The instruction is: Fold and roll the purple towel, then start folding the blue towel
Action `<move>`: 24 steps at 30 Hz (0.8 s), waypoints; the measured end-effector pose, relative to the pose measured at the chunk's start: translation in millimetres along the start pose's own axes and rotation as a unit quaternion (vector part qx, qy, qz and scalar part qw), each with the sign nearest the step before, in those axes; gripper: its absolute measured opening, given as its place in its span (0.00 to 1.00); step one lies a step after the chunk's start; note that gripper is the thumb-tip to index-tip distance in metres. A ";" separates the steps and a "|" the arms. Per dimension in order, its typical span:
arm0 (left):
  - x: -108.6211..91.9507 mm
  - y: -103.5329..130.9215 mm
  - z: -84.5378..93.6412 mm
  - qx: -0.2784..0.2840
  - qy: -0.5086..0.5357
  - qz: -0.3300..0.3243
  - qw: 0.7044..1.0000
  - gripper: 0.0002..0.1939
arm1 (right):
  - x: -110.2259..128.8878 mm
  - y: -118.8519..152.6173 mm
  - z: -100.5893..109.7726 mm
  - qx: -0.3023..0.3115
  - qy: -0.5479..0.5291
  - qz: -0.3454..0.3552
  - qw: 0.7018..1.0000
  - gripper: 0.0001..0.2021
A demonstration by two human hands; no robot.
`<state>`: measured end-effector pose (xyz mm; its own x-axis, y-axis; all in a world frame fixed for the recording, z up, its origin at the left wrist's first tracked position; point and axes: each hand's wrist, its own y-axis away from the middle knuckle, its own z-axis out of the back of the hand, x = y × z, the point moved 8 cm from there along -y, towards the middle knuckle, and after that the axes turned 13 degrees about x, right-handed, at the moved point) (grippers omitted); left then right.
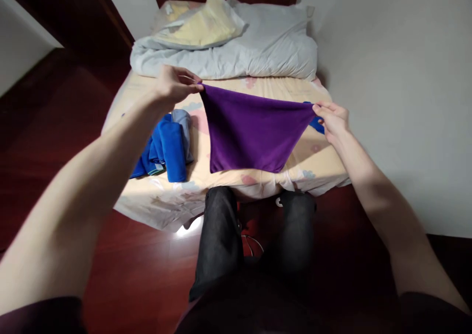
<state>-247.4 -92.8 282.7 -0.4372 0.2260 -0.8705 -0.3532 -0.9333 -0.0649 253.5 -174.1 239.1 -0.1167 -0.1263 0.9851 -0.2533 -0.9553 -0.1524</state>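
A purple towel [254, 130] is stretched between my two hands above the bed, its lower edge hanging near the mattress's front. My left hand [179, 83] pinches its upper left corner between thumb and fingers. At the upper right corner, my right hand [333, 118] is closed on the cloth in the same way. Under my left forearm, blue folded cloths [173, 145] lie on the bed, with a grey cloth [182, 123] beside them. Another blue cloth [317, 124] shows partly behind the towel, next to my right hand.
The bed [228, 180] has a pale patterned sheet. A grey quilt [273, 44] and a yellow pillow [206, 27] in a clear cover lie at its head. A white wall [398, 78] stands on the right; my knees are close to the bed's front edge.
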 end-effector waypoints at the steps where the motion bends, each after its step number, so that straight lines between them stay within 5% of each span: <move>1: -1.8 -14.4 4.3 -0.034 0.000 -0.012 0.999 0.25 | -3.5 -16.9 -2.7 -0.006 0.009 0.024 1.000 0.15; 5: -17.6 -44.7 18.4 -0.129 -0.039 -0.125 0.983 0.34 | -4.0 -54.6 -0.4 -0.023 0.042 0.138 0.989 0.28; 8: -5.0 -29.0 8.2 -0.140 -0.082 -0.192 0.968 0.39 | -17.7 -41.6 9.6 -0.026 0.061 0.199 0.978 0.30; 12: 68.2 33.6 -45.2 -0.149 -0.125 -0.141 0.971 0.26 | -92.0 16.7 9.5 0.005 0.135 0.157 0.978 0.23; 14: 122.4 71.5 -82.6 -0.157 -0.126 -0.052 0.978 0.21 | -146.2 55.2 4.5 0.024 0.162 0.104 0.981 0.20; 18: 223.5 130.6 -164.7 -0.070 -0.088 0.134 0.985 0.20 | -250.5 124.7 -10.2 0.092 0.154 -0.065 0.982 0.19; 21: 267.2 155.7 -196.7 -0.052 -0.017 0.210 0.976 0.26 | -284.7 153.5 -18.3 0.120 0.094 -0.133 0.979 0.24; 24: 284.5 159.9 -203.4 -0.084 0.055 0.229 0.968 0.31 | -289.5 157.5 -17.7 0.080 0.022 -0.168 0.982 0.30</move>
<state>-260.0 -234.5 -74.6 -0.4226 -0.2455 -0.8725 0.0005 -0.9627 0.2706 230.4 -283.3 -71.5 -0.0942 0.2123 0.9726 -0.1312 -0.9711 0.1993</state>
